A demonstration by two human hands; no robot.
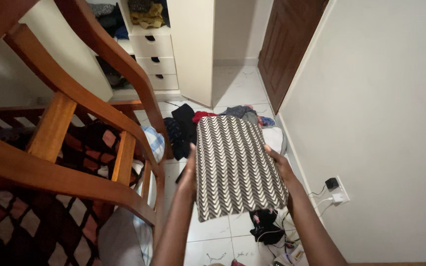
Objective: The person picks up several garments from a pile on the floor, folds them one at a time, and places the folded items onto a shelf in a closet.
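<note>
A flat, rectangular cushion in a black-and-white chevron cover was held out over the tiled floor, pressed between the two hands at its long edges. The left hand was laid flat against the left edge, fingers extended upward; the right hand was cupped against the right edge, its fingers mostly hidden behind the fabric. The cushion was judged to be light and soft, with some stiffness, since it kept its shape without sagging; the woven cover looked unlikely to slip, and the long sides appeared the natural places for a hold. A wooden bed frame was seen to the left, clothes lay heaped on the floor beyond, and a charger was plugged into the wall socket at the right.
</note>
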